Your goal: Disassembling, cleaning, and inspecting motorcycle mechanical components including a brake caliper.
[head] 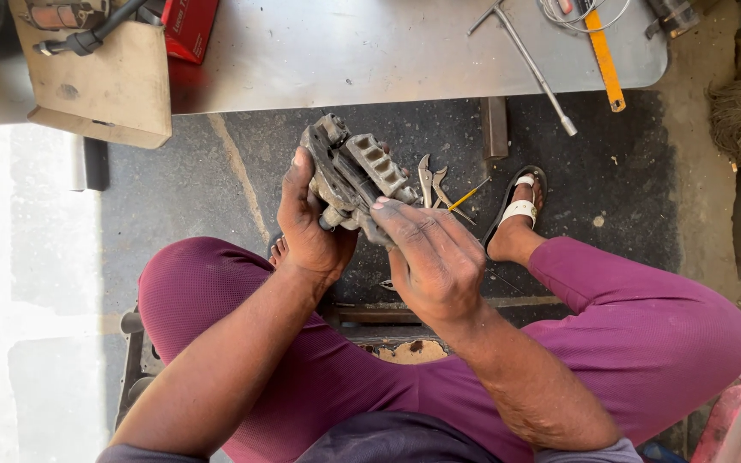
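A grimy grey metal brake caliper is held up over my knees, in front of a low steel bench. My left hand grips its left side, thumb up along the casting. My right hand wraps its lower right side, fingers laid over the body. Part of the caliper's underside is hidden by both hands. I sit with legs in maroon trousers spread apart.
Pliers and a thin yellow-handled tool lie on the dark floor by my sandalled foot. The steel bench carries a T-handle wrench, an orange-handled saw, a red box and a cardboard piece.
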